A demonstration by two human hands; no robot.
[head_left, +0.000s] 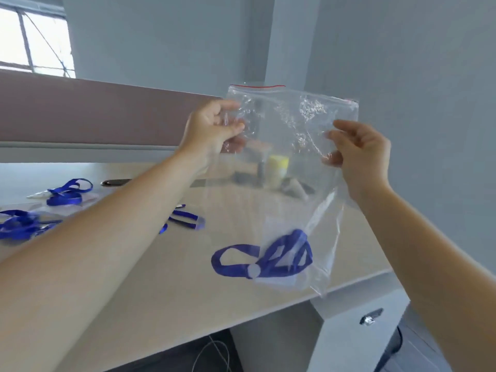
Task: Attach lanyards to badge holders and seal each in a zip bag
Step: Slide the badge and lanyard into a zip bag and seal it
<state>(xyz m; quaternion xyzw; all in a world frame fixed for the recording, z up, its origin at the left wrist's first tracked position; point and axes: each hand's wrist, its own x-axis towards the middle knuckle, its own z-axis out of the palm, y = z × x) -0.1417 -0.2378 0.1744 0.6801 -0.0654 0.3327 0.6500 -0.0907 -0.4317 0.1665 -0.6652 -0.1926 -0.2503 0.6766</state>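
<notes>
— From the head view, where's the bag?

— Up in the air over the surface [161,277]. The zip bag [290,146] hangs from both hands: left hand [212,130] pinches its left edge near the top, right hand [359,154] pinches the right edge, fingers curled onto the film.

— And the lanyard?

— Blue lanyard [268,260] slumped in the bottom corner, probably with its badge holder, though that's too clear to make out.

— How will it handle?

— Light, floppy, slippery film. I'd say the grip belongs up by the red zip strip [257,87], which looks unsealed.
</notes>
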